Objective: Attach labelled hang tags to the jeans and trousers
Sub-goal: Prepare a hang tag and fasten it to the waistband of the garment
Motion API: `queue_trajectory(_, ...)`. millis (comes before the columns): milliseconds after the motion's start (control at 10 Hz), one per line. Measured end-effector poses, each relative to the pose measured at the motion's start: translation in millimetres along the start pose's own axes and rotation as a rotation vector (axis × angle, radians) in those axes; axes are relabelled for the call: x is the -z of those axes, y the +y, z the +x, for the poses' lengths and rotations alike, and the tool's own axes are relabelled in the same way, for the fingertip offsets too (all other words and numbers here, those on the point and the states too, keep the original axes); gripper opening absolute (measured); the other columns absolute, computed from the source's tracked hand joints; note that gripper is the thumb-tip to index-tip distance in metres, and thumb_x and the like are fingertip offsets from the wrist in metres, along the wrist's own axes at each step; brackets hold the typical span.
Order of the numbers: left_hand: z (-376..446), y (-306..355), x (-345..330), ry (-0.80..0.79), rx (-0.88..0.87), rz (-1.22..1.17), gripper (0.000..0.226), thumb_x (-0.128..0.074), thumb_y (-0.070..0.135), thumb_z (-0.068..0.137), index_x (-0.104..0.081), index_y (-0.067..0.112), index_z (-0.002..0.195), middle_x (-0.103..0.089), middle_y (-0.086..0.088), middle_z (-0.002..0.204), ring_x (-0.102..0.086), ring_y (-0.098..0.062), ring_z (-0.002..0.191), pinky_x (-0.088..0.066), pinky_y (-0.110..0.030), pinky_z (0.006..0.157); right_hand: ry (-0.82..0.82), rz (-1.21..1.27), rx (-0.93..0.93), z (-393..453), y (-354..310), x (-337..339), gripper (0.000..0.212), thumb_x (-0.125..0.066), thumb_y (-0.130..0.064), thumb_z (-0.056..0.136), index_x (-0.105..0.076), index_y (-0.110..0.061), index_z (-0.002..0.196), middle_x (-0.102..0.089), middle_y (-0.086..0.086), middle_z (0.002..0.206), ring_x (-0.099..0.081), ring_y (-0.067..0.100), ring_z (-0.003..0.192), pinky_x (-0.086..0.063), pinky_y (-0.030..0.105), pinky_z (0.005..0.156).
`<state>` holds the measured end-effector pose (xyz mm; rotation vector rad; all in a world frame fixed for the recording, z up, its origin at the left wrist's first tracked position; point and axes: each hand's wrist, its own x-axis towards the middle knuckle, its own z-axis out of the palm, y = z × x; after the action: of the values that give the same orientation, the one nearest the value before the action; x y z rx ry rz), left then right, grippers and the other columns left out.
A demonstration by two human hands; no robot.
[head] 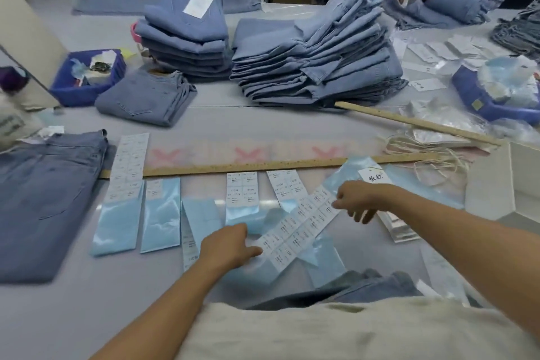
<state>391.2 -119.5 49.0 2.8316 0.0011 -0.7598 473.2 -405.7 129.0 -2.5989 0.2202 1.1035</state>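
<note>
Head view: the left hand (pixel 230 245) pinches the near end of a long label sheet (pixel 301 231), and the right hand (pixel 358 199) pinches its far end. The sheet lies slantwise between both grips over blue backing strips (pixel 159 213) on the desk (pixel 87 316). Folded jeans (pixel 43 199) lie left of the grips.

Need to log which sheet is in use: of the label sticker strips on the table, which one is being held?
The diagonal label strip, gripped between the left hand and right hand. The others lie flat, untouched.

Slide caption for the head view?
Both hands, left and right, hold a label sheet over blue backing strips.
</note>
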Motion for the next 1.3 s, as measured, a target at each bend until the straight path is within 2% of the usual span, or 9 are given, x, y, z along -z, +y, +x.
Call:
queue_trajectory(100,3.5,-6.9,-7.3,-0.022,0.013,-0.100,0.038,-0.067,0.062,0.083,-0.062,0.028,0.099,-0.061,0.013,0.088,-0.057,-0.008,0.078,-0.043,-0.028,0.064,0.103,0.390,-0.252,48.1,-1.5,-16.5,0.054,-0.059,-0.033,0.099,-0.039,-0.003,0.139,-0.056,0.025,0.123,-0.067,0.041,0.095,-0.061,0.050,0.081)
queue_trajectory(200,4.5,-11.6,-19.0,-0.024,-0.021,-0.113,0.018,-0.067,0.045,0.089,-0.061,0.029,0.092,-0.061,0.012,0.085,-0.060,-0.010,0.079,-0.043,-0.026,0.061,0.437,0.594,-0.439,86.6,-6.5,-47.6,0.077,-0.064,-0.030,0.094,-0.024,0.001,0.151,-0.035,0.024,0.151,-0.041,0.044,0.134,-0.037,0.053,0.111)
queue_trajectory(400,-6.9,-19.6,-7.9,0.011,-0.071,-0.027,0.005,-0.060,0.031,0.095,-0.060,0.029,0.090,-0.057,0.010,0.080,-0.054,-0.007,0.058,-0.037,-0.024,0.052,0.535,0.770,-0.438,107.8,-19.2,-67.2,0.067,-0.063,-0.019,0.092,-0.032,-0.003,0.150,-0.039,0.021,0.151,-0.041,0.040,0.136,-0.036,0.050,0.111)
queue_trajectory(600,-20.5,-30.7,6.9,0.044,-0.024,0.093,0.008,-0.051,0.020,0.092,-0.057,0.025,0.093,-0.063,0.003,0.092,-0.061,-0.022,0.077,-0.044,-0.032,0.066,0.631,1.159,-0.208,112.1,-46.5,-46.9,0.032,-0.068,0.006,0.083,-0.073,-0.008,0.112,-0.071,0.016,0.108,-0.061,0.023,0.082,-0.057,0.033,0.078)
queue_trajectory(700,-18.4,-44.6,1.9,0.018,0.023,-0.021,0.019,-0.058,0.046,0.093,-0.059,0.031,0.104,-0.066,0.005,0.106,-0.062,-0.021,0.091,-0.044,-0.032,0.071,0.625,1.451,-0.165,101.7,-67.3,-33.4,0.038,-0.071,0.014,0.079,-0.071,-0.007,0.110,-0.068,0.016,0.098,-0.063,0.021,0.072,-0.056,0.025,0.063)
queue_trajectory(800,-9.4,-44.7,-10.0,-0.044,0.057,-0.278,0.048,-0.062,0.068,0.087,-0.060,0.034,0.121,-0.065,0.008,0.116,-0.062,-0.016,0.102,-0.050,-0.033,0.083,0.524,1.671,-0.172,86.0,-77.1,-35.3,0.039,-0.068,0.017,0.082,-0.068,-0.003,0.115,-0.067,0.021,0.100,-0.066,0.027,0.081,-0.060,0.029,0.073)
queue_trajectory(1000,9.9,-30.7,-18.7,0.048,0.042,-0.345,0.059,-0.072,0.062,0.081,-0.056,0.031,0.128,-0.067,0.007,0.114,-0.063,-0.016,0.101,-0.053,-0.035,0.082,0.088,1.704,0.203,56.3,-90.7,-6.1,0.036,-0.065,0.006,0.091,-0.060,-0.004,0.126,-0.068,0.020,0.111,-0.069,0.025,0.093,-0.061,0.033,0.083)
queue_trajectory(1200,9.2,-40.0,-27.1,-0.097,0.061,-0.583,0.053,-0.081,0.058,0.075,-0.063,0.029,0.116,-0.068,0.006,0.111,-0.066,-0.012,0.094,-0.057,-0.035,0.088,-0.187,1.670,0.462,31.7,-118.2,0.5,0.047,-0.072,0.002,0.079,-0.065,-0.011,0.125,-0.075,0.013,0.103,-0.073,0.023,0.080,-0.059,0.030,0.061)
queue_trajectory(1300,6.6,-41.7,-22.8,-0.002,-0.023,-0.839,0.062,-0.089,0.053,0.069,-0.057,0.039,0.121,-0.056,0.005,0.124,-0.057,-0.003,0.099,-0.051,-0.015,0.077,-0.287,1.665,0.492,24.1,-136.7,-21.3,0.036,-0.061,0.010,0.082,-0.070,-0.007,0.112,-0.061,0.014,0.113,-0.058,0.014,0.073,-0.045,0.013,0.047)
